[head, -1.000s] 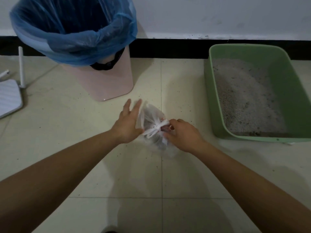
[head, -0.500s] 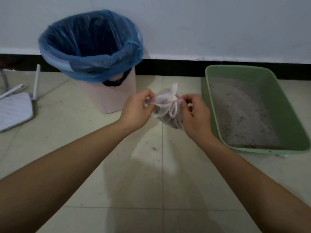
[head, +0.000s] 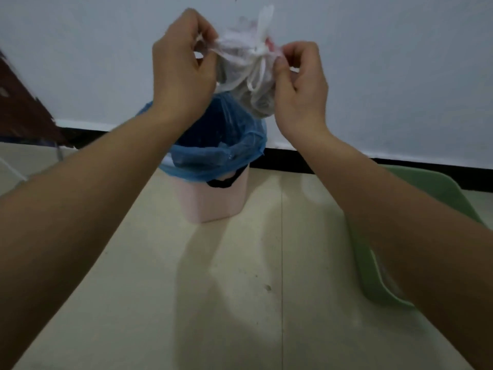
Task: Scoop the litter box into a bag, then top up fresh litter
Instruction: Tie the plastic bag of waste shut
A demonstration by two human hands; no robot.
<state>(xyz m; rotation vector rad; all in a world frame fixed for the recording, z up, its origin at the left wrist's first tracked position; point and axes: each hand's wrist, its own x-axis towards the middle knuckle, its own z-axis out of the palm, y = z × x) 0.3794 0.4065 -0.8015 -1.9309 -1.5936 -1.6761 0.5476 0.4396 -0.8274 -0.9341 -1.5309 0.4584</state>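
Note:
A small clear plastic bag (head: pixel 244 68), knotted at the top and holding dark scooped litter, hangs in the air in front of the wall. My left hand (head: pixel 184 73) pinches its left side and my right hand (head: pixel 300 88) pinches its right side near the knot. Directly below the bag stands a pink bin with a blue liner (head: pixel 213 158). The green litter box (head: pixel 378 279) lies on the floor at the right, mostly hidden behind my right forearm.
The floor is pale tile, meeting a white wall with a black skirting strip (head: pixel 282 158). A dark brown object (head: pixel 24 113) shows at the far left edge.
Both hands have lifted the tied bag from the floor up to above the bin. The camera has tilted upward, so the litter box is now at the lower right.

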